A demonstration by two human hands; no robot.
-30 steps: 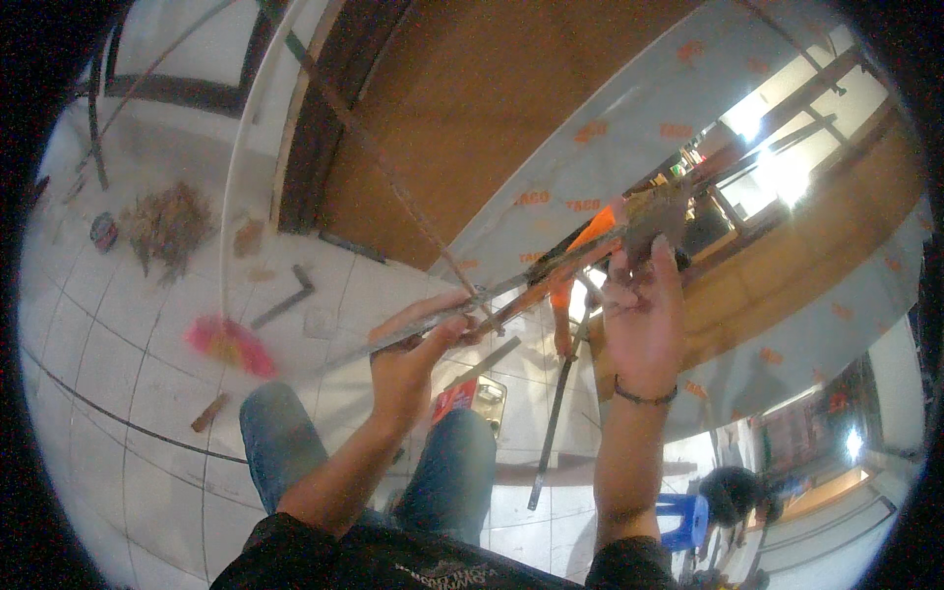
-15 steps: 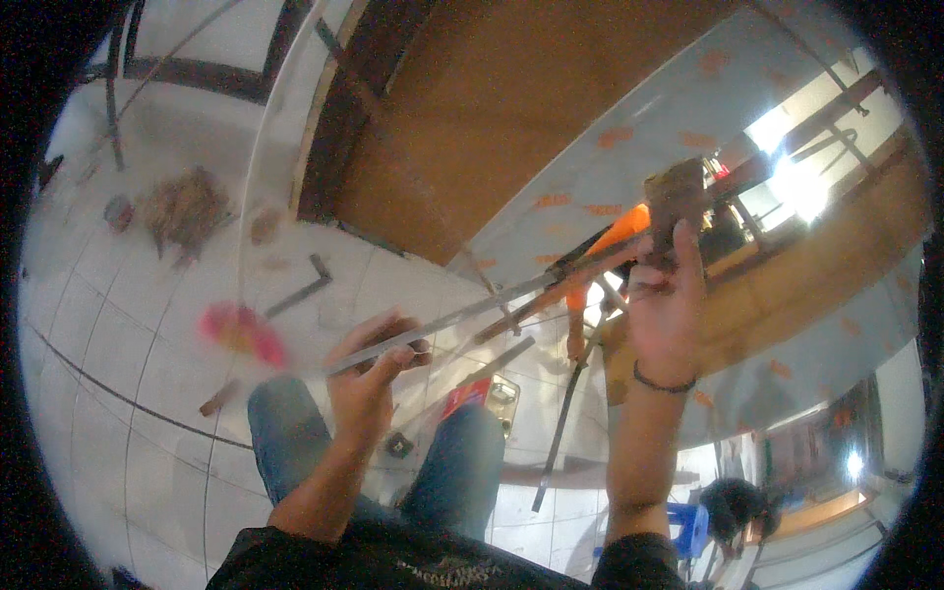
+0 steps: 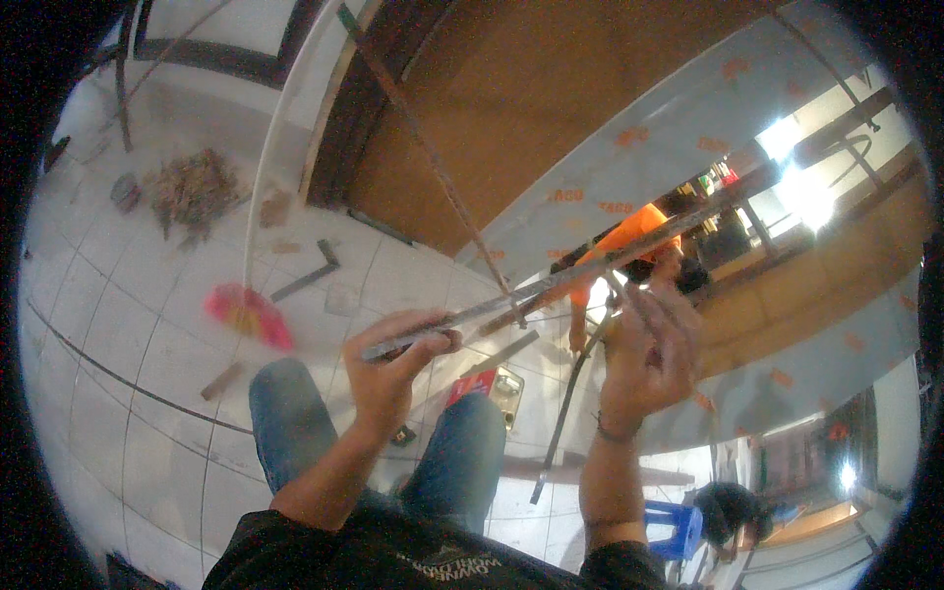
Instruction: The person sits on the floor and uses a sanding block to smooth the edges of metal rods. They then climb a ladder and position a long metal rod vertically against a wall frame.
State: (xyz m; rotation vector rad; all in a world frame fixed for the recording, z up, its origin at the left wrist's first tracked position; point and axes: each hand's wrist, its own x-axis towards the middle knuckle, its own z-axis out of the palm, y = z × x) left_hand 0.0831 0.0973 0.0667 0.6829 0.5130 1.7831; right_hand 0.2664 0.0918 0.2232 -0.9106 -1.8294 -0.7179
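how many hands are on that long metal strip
2. The left hand grips the long metal strip near its lower left end; the right hand is raised against it farther up to the right, fingers spread. No other hands show.

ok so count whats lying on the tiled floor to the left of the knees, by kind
pink dustpan-like thing: 1
dark L-shaped metal piece: 1
pile of brown debris: 1
small wood scraps: 2
total: 5

The metal strip [image 3: 551, 285] runs across from left hand [image 3: 393, 364] to right hand [image 3: 644, 359], above the knees [image 3: 285, 388].
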